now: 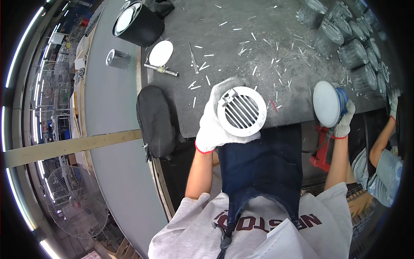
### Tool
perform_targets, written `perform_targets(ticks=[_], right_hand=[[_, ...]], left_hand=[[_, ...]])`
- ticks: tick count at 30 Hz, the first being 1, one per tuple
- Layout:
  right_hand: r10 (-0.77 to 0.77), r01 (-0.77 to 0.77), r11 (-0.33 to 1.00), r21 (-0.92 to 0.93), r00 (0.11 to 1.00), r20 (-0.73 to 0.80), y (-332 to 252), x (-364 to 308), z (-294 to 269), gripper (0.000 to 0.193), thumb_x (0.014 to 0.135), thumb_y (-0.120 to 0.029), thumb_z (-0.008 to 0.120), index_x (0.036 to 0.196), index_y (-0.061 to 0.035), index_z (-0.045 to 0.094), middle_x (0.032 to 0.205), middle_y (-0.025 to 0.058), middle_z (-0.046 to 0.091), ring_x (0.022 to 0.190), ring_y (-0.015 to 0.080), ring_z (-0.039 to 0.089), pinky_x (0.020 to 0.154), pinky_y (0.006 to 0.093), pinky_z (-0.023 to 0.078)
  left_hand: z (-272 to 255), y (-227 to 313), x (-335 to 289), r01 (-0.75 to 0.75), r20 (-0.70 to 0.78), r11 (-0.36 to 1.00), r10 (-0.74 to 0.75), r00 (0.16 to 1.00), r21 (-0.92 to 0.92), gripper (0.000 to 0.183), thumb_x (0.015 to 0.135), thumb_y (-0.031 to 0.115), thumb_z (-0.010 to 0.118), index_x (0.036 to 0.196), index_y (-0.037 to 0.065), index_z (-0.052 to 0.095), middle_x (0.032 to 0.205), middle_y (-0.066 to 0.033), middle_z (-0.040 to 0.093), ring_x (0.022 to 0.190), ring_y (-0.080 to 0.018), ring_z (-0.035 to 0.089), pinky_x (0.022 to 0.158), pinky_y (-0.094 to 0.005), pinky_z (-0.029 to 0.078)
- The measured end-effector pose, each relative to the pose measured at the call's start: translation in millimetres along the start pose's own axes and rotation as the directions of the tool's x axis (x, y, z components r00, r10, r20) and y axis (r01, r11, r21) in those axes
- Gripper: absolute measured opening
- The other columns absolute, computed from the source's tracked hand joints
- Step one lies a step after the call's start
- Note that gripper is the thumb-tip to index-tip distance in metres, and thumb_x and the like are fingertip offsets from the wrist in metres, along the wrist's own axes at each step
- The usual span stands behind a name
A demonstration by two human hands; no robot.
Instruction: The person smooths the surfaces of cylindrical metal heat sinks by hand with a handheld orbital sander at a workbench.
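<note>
My left hand (210, 121), in a white glove with a red cuff, grips a round metal grille (243, 112) over the near edge of the dark table. The grille has a pale ring, slanted slats and a small block on its upper left rim. Off to the right, my right hand (345, 122), gloved the same way, is closed round a disc sander (342, 100) with a blue body. Its round white pad (326, 105) faces left toward the grille, with a space between the two. The right fingers are partly hidden behind the sander.
Several round grilles (329, 38) stand at the far right. White strips litter the table (241, 60). A black bucket (144, 30), white disc (161, 53), metal rod (161, 70) and black mesh-covered pad (156, 123) are at left. Another person's gloved hand (394, 101) is at the right edge.
</note>
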State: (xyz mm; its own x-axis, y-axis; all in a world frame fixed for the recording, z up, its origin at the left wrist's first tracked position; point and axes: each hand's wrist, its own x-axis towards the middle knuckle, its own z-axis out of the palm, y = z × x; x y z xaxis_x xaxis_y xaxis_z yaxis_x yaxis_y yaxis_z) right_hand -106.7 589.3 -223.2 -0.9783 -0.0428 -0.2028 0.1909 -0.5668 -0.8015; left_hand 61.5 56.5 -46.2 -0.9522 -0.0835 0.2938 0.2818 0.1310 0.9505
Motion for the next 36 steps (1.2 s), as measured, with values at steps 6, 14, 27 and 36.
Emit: perform_targets(ticks=[6,14,27,36], right_hand=[[-0.052,0.052,0.998,-0.027,0.998,0.022,9.0,1.2,1.2,0.059,0.107,-0.052,0.077,0.141,-0.0036,0.079,0.135,0.0141,0.086,0.122,0.0292,0.085,0.112,0.0487,0.068],[0.254,-0.082,0.902,-0.424,0.895,0.367,-58.6,-46.9,176.5,0.080,0.092,-0.052,0.086,0.152,-0.0038,0.064,0.140,0.0139,0.075,0.129,0.0265,0.076,0.114,0.0409,0.062],[0.479,0.722,-0.034,-0.691,0.619,0.622,-104.2,-123.2,406.7,0.072,0.067,-0.033,0.101,0.128,-0.0066,0.075,0.099,0.0189,0.084,0.089,0.0453,0.086,0.081,0.0509,0.069],[0.486,0.731,-0.127,-0.670,0.635,0.601,-91.4,-121.7,410.5,0.075,0.066,-0.037,0.102,0.131,-0.0095,0.074,0.098,0.0194,0.083,0.086,0.0460,0.084,0.080,0.0508,0.067]], left_hand=[[-66.5,13.7,29.6,-0.005,-0.240,0.997,0.024,0.970,0.081,0.114,0.072,0.000,0.106,0.165,0.002,0.040,0.134,-0.0231,0.082,0.116,-0.0322,0.087,0.107,-0.0459,0.072],[-43.8,2.8,1.3,-0.067,-0.125,0.962,0.103,0.987,0.266,0.120,0.066,0.008,0.114,0.167,0.002,0.049,0.141,-0.0168,0.077,0.126,-0.0287,0.083,0.112,-0.0449,0.069],[16.8,-27.0,-13.6,0.059,0.040,0.987,-0.066,0.997,0.152,0.123,0.058,0.024,0.116,0.165,0.002,0.061,0.155,-0.0186,0.073,0.144,-0.0378,0.075,0.124,-0.0483,0.061],[17.9,-30.4,-12.5,0.015,0.038,0.989,-0.021,0.999,0.149,0.122,0.058,0.024,0.115,0.166,0.004,0.062,0.157,-0.0195,0.073,0.148,-0.0389,0.074,0.127,-0.0485,0.060]])
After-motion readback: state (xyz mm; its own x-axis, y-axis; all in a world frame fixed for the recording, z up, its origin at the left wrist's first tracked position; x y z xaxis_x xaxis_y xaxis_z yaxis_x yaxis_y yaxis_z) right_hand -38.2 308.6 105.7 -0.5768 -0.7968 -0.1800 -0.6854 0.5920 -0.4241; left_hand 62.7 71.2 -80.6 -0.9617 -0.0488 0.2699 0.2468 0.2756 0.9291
